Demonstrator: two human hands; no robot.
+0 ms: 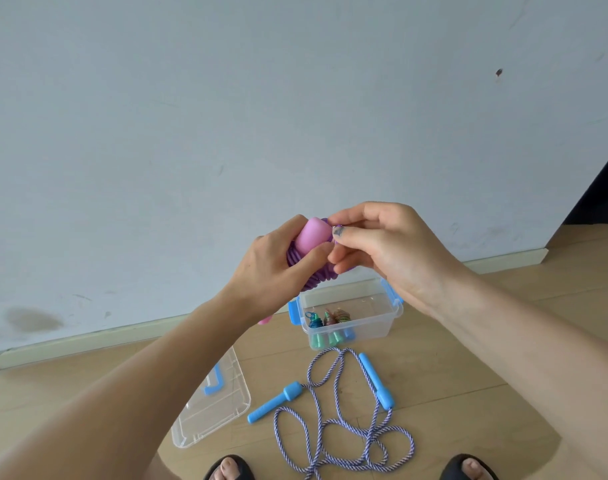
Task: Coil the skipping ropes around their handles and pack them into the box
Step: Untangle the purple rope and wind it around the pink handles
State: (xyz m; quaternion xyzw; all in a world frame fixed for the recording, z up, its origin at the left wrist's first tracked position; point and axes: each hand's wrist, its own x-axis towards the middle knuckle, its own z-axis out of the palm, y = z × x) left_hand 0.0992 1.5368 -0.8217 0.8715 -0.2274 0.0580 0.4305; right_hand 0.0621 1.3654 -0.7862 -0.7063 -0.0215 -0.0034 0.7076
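Fingers of our left hand (274, 268) grip the pink plastic handle (313, 237) wound with purple rope (316, 277), while our right hand (382, 244) pinches the rope end above the clear plastic box (351, 323).

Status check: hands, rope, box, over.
Left hand grips pink handle; right hand pinches purple rope. Box open, unobstructed. Blue rope uncoiled.

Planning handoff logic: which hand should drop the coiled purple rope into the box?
Left. The left hand grips the purple rope bundle; the right hand only pinches its end. The box sits open below.
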